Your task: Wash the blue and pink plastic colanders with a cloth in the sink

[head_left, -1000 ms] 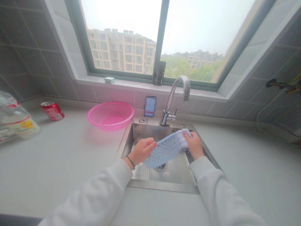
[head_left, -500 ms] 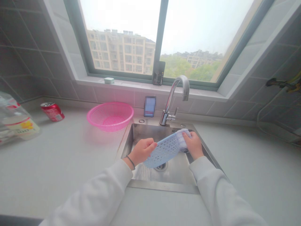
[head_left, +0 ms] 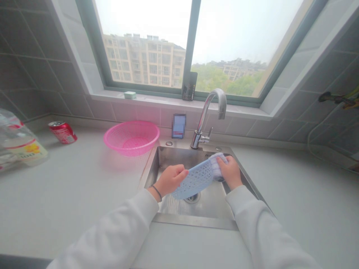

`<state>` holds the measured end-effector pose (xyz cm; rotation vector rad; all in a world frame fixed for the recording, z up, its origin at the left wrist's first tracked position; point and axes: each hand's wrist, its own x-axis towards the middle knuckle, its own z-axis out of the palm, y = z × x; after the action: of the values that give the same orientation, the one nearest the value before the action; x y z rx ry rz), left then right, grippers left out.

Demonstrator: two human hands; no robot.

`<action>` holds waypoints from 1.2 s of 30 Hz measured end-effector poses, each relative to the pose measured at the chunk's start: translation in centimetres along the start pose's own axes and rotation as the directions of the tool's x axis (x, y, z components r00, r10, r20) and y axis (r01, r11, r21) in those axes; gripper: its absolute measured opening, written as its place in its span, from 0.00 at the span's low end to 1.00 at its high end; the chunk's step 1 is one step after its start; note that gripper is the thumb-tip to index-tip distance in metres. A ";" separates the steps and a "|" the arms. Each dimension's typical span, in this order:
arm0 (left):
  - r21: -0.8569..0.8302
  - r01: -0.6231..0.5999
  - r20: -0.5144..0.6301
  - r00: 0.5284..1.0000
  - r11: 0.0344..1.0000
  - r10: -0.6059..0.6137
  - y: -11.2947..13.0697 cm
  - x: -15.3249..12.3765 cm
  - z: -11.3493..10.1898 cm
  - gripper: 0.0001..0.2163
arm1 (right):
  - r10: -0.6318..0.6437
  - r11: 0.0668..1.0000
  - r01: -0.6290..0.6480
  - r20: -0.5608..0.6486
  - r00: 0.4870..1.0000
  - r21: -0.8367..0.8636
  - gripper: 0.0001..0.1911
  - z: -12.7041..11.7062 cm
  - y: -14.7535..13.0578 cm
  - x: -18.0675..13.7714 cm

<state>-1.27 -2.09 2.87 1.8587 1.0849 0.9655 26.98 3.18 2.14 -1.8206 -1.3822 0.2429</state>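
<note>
Over the steel sink (head_left: 157, 164) I hold a pale blue perforated basket (head_left: 196, 180) tilted on its side. My left hand (head_left: 171, 179) is closed round its near rim. My right hand (head_left: 230, 172) is closed on a white-and-lilac cloth (head_left: 215, 166) pressed against the basket's far rim. The chrome tap (head_left: 209, 112) curves above, with no water running. The sink drain (head_left: 192, 197) shows just under the basket.
A pink perforated basket (head_left: 131, 137) sits on the counter left of the sink. A red can (head_left: 62, 131) lies further left, and a plastic bottle in a bag (head_left: 19, 144) is at the left edge. A small blurred item (head_left: 178, 126) stands behind the sink.
The right hand with the cloth has shifted slightly along the basket's far rim. The basket and left hand stay almost where they were.
</note>
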 end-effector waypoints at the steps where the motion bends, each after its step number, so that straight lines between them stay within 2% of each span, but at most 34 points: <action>1: -0.003 0.004 0.003 1.000 1.000 -0.004 0.0 0.0 0.0 0.20 | -0.002 1.000 0.002 -0.002 1.000 0.000 0.20 0.0 0.0 0.0; 12: 0.003 0.002 0.000 1.000 1.000 -0.002 -0.1 0.0 0.1 0.20 | -0.027 0.999 0.026 -0.027 0.999 -0.026 0.19 -0.3 -0.6 -0.5; 15: -0.036 0.018 -0.015 1.000 0.999 -0.018 -0.3 0.0 0.3 0.20 | -0.106 0.993 0.102 -0.061 0.992 -0.063 0.21 -0.8 -1.5 -1.2; 18: -0.137 0.052 -0.026 0.998 0.989 -0.057 -0.4 0.1 0.5 0.21 | -0.241 0.965 0.228 -0.097 0.966 -0.127 0.22 -1.3 -2.4 -2.2; 21: -0.225 0.075 -0.048 0.995 0.971 -0.088 -0.4 0.2 0.6 0.23 | -0.395 0.907 0.369 -0.106 0.913 -0.202 0.23 -1.5 -3.2 -3.2; 23: -0.229 0.068 -0.057 0.995 0.971 -0.083 -0.3 0.3 0.7 0.24 | -0.513 0.846 0.479 -0.108 0.852 -0.235 0.23 -1.4 -3.7 -3.9; 28: -0.215 0.064 -0.062 0.995 0.974 -0.079 -0.7 0.5 0.8 0.28 | -0.804 0.594 0.789 -0.105 0.585 -0.157 0.16 -0.9 -6.1 -6.9; 30: -0.212 0.059 -0.068 0.995 0.975 -0.075 -1.1 0.6 0.9 0.29 | -0.854 0.519 0.853 -0.072 0.515 -0.052 0.14 -0.6 -7.0 -8.3; 33: -0.136 -0.032 -0.080 0.997 0.990 0.022 -1.5 0.7 0.8 0.31 | -0.871 0.488 0.864 0.004 0.491 0.122 0.13 -0.1 -7.7 -9.7; 36: -0.077 -0.086 -0.070 0.994 0.993 0.080 -1.6 0.8 0.7 0.33 | -0.831 0.552 0.806 0.065 0.552 0.215 0.13 0.2 -7.6 -9.8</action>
<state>-0.90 -1.02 1.38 1.8299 0.9996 1.1103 17.68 -4.78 4.25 -0.8472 -2.1154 -0.0122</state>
